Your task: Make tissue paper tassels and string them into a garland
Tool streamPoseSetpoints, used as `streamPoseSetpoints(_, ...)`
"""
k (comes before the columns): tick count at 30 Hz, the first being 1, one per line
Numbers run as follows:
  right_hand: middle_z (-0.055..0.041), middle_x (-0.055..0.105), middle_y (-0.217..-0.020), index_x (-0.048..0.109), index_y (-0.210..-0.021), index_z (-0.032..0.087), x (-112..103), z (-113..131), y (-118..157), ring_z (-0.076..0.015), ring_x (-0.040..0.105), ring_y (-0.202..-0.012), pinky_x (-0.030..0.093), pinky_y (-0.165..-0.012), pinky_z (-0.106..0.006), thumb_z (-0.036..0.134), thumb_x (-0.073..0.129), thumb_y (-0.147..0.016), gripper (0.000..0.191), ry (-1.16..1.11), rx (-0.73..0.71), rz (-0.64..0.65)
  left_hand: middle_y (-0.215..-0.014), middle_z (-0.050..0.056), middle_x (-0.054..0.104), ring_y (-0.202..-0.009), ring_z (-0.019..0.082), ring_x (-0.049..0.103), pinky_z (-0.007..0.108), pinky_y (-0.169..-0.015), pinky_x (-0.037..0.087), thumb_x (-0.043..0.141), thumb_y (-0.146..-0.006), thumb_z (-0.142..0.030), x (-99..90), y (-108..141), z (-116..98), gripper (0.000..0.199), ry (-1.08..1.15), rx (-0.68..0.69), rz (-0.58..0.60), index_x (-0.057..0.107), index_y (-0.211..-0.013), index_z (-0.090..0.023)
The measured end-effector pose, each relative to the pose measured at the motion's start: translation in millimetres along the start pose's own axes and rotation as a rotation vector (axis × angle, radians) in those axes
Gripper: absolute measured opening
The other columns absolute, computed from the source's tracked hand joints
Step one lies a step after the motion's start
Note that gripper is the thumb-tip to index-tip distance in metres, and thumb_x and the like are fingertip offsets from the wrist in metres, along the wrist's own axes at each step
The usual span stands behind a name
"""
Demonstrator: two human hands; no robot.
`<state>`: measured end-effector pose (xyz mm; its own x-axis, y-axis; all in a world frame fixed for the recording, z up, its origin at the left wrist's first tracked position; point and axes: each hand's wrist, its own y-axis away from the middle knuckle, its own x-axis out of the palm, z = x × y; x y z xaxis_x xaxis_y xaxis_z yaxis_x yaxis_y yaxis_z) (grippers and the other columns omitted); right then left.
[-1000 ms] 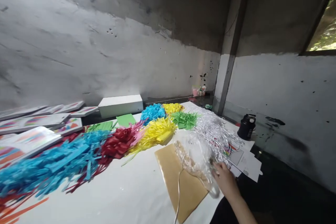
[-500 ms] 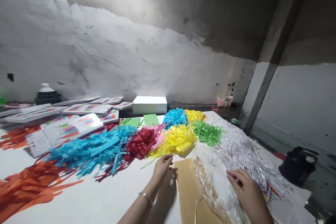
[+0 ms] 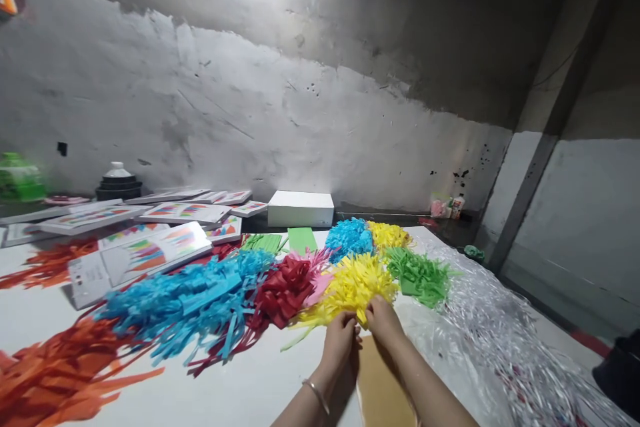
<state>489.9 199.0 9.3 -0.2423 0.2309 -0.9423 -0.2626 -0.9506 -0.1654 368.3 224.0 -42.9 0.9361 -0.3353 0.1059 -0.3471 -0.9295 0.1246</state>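
Both hands are side by side at the front edge of a yellow paper fringe bundle (image 3: 357,280), above the far end of a brown cardboard piece (image 3: 383,380). My left hand (image 3: 341,340), with a bangle on its wrist, has its fingers pinched together at the yellow strips. My right hand (image 3: 384,320) is closed on the yellow fringe, its fingertips partly hidden among the strips. Dark red fringe (image 3: 284,290) lies to the left of the yellow bundle, and green fringe (image 3: 417,273) to its right.
Blue fringe (image 3: 185,300) and orange fringe (image 3: 60,367) spread over the left of the white table (image 3: 235,393). Printed flat boxes (image 3: 160,253) and a white box (image 3: 300,209) stand behind. Silver tinsel (image 3: 505,327) and clear plastic (image 3: 440,347) lie at the right.
My right hand has left the clear plastic and moved left and forward to the yellow fringe. My left hand has come beside it. The plastic lies off the cardboard, and the view has turned left.
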Motion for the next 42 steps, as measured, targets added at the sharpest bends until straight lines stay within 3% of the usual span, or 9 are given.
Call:
streamPoseSetpoints(7, -0.0043, 0.068, -0.107, 0.065, -0.105, 0.016, 12, -5, -6, -0.0177, 0.067, -0.095, 0.056, -0.085, -0.039, 0.033, 0.061, -0.097, 0.019, 0.04, 0.061, -0.092, -0.088, 0.001, 0.066, -0.063, 0.011, 0.062, 0.025, -0.056, 0.054, 0.058, -0.099, -0.034, 1.9, -5, 6, 0.023, 0.074, -0.035, -0.009, 0.062, -0.108, -0.014)
streamPoseSetpoints(12, -0.0069, 0.063, -0.121, 0.059, -0.123, 0.018, 5, -13, -5, -0.0195, 0.066, -0.1, 0.057, -0.085, -0.039, 0.028, 0.061, -0.097, 0.027, 0.026, 0.067, -0.22, -0.088, 0.001, 0.066, -0.063, 0.011, 0.062, 0.025, -0.055, 0.054, 0.058, -0.098, -0.034, 4.6, -3, 5, 0.023, 0.08, -0.034, -0.013, 0.062, -0.109, -0.014)
streamPoseSetpoints(18, -0.0071, 0.057, -0.134, 0.066, -0.099, 0.016, 8, -5, 13, -0.0178, 0.064, -0.1, 0.055, -0.087, -0.038, 0.024, 0.065, -0.093, 0.01, -0.001, -0.128, -0.158, -0.085, 0.0, 0.065, -0.062, 0.01, 0.061, 0.024, -0.055, 0.054, 0.059, -0.098, -0.032, 4.5, 2, 1, 0.02, 0.066, 0.006, -0.018, 0.063, -0.104, -0.013)
streamPoseSetpoints(23, -0.0071, 0.062, -0.126, 0.067, -0.101, 0.016, 19, 2, 7, -0.0233, 0.059, -0.115, 0.049, -0.099, -0.047, 0.029, 0.068, -0.092, 0.016, -0.082, -0.128, -0.144, -0.084, 0.0, 0.065, -0.059, 0.01, 0.06, 0.023, -0.053, 0.053, 0.058, -0.099, -0.034, 2.7, 3, 0, 0.022, 0.065, -0.007, -0.048, 0.062, -0.106, -0.013)
streamPoseSetpoints(29, -0.005, 0.067, -0.11, 0.066, -0.105, 0.016, 30, -15, -15, -0.019, 0.066, -0.098, 0.055, -0.088, -0.041, 0.034, 0.064, -0.095, 0.02, -0.352, 0.061, -0.201, -0.085, 0.0, 0.065, -0.059, 0.01, 0.06, 0.023, -0.052, 0.053, 0.056, -0.099, -0.036, 5.3, 0, 6, 0.025, 0.048, -0.022, -0.066, 0.061, -0.11, -0.014)
streamPoseSetpoints(36, -0.0038, 0.068, -0.105, 0.064, -0.11, 0.015, 49, -34, -22, -0.0166, 0.067, -0.087, 0.058, -0.076, -0.035, 0.036, 0.064, -0.095, 0.026, -0.876, 0.264, -0.327, -0.079, -0.001, 0.064, -0.056, 0.009, 0.058, 0.023, -0.051, 0.052, 0.056, -0.099, -0.036, 7.9, -1, 7, 0.024, -0.027, 0.086, -0.069, 0.063, -0.103, -0.013)
streamPoseSetpoints(42, -0.0053, 0.066, -0.111, 0.062, -0.113, 0.015, 56, -37, -20, -0.0178, 0.067, -0.092, 0.058, -0.079, -0.037, 0.034, 0.063, -0.096, 0.026, -1.187, 0.328, -0.46, -0.088, 0.003, 0.068, -0.08, 0.018, 0.066, 0.036, -0.077, 0.055, 0.058, -0.096, -0.026, 2.3, 8, -2, 0.014, -0.184, 0.322, -0.123, 0.065, -0.095, -0.014)
